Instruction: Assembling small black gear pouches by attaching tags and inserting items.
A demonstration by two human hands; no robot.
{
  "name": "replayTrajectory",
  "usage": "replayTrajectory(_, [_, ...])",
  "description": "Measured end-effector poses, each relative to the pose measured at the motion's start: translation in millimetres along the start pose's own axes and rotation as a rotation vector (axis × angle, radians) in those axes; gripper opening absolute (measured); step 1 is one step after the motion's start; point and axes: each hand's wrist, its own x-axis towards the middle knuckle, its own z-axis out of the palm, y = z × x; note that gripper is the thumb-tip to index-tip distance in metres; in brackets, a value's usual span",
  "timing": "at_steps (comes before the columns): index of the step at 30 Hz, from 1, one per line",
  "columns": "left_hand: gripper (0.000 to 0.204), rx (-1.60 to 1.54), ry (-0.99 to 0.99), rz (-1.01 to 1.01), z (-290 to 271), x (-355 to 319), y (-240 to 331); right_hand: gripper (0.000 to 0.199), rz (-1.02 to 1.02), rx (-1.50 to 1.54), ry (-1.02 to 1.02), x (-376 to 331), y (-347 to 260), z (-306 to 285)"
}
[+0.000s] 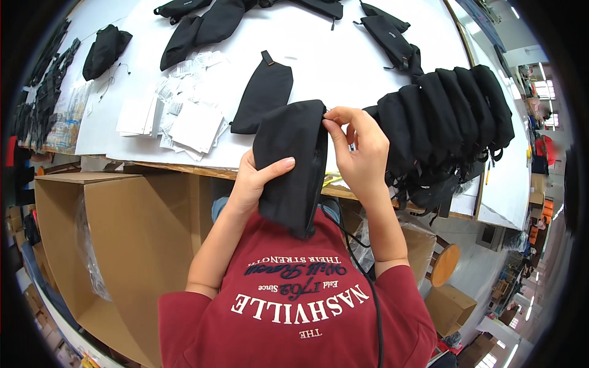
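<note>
Black pouch [289, 147] in the grip of both hands [250, 184] [363, 146], left fingers behind, unseen.

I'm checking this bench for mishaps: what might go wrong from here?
1. The black pouch is held up at the near edge of the table by the left hand, with the right hand pinching at its upper corner; if the grip loosens, it might drop.
2. Loose white papers lie near that edge, so a passing forearm might sweep some off.
3. A black cord runs down the shirt below the pouch and might snag.
</note>
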Motion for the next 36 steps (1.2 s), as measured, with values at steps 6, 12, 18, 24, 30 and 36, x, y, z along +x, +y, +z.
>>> replayTrajectory(6, [0.034,0.038,-0.001,-0.030,-1,0,-10,0.008,0.093,0.076,-0.061,-11,-1,-11])
replayTrajectory(12, [0.075,-0.264,-0.429,-0.270,-53,30,-22,0.008,0.250,0.277,-0.387,-13,-11,-24])
replayTrajectory(18, [0.047,0.299,-0.482,-0.029,-20,68,15,0.007,0.192,0.220,-0.424,-7,-12,-17])
replayTrajectory(24, [0.018,0.185,-0.321,0.106,-18,75,4,0.010,0.022,0.107,-0.411,-21,-18,-10])
replayTrajectory(30, [0.029,0.123,-0.209,0.249,-39,92,24,0.010,-0.032,0.282,-0.661,-45,-37,-4])
replayTrajectory(36, [0.031,0.089,-0.154,0.334,-54,100,36,0.012,0.015,0.350,-0.686,-44,-44,-2])
